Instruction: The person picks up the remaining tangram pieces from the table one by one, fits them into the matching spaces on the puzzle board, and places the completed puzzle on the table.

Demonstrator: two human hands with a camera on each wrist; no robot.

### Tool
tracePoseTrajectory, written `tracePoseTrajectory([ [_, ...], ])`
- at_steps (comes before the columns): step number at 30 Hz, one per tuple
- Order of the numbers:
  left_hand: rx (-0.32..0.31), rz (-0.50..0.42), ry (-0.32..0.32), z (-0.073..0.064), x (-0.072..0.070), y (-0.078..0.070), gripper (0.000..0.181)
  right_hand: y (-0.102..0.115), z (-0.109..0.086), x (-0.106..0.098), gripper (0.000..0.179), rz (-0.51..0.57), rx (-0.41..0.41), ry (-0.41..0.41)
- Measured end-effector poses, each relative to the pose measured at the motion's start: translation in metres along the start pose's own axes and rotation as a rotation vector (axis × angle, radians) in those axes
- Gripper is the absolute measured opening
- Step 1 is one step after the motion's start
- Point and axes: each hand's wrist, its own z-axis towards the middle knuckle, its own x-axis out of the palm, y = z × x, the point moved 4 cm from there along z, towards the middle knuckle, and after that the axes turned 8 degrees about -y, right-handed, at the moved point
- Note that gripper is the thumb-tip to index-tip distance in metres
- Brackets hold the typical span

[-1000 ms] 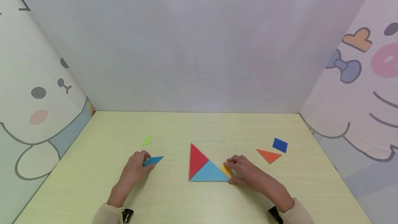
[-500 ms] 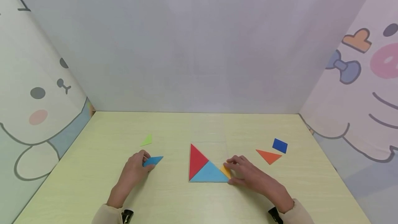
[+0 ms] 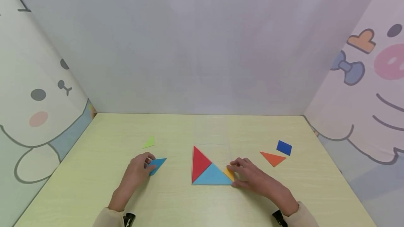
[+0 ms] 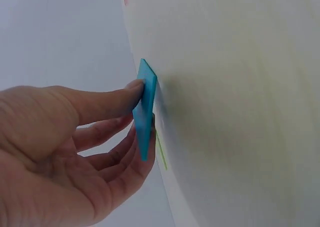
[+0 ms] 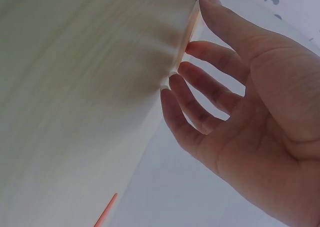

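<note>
At lower left, the left hand [image 3: 135, 171] pinches the blue piece [image 3: 158, 165] — its tip pointing upper right — while the right hand [image 3: 254, 178] loosely touches the yellow piece [image 3: 228, 173].

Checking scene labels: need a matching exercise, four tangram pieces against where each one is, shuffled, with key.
1. Red triangle
2. Blue parallelogram
3. Yellow piece
4. Dark blue piece

A. At the right hand's fingers
B. Just beyond the orange triangle
C. Left of the light-blue triangle, sharing an edge
D. In the left hand's grip

Pairs: 1-C, 2-D, 3-A, 4-B
</note>
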Motion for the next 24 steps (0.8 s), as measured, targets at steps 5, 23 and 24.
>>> tracePoseTrajectory([
  [5, 0.015, -0.008, -0.015, 0.000, 0.001, -0.002, 0.014, -0.001, 0.000, 0.000, 0.048, 0.004, 0.013, 0.005],
  [23, 0.090, -0.051, -0.049, 0.007, 0.007, -0.016, 0.013, -0.002, -0.001, 0.001, 0.048, -0.012, 0.000, -0.006],
  [24, 0.094, -0.053, -0.050, 0.008, 0.007, -0.017, 0.013, -0.002, -0.001, 0.001, 0.048, -0.011, 0.003, -0.005],
])
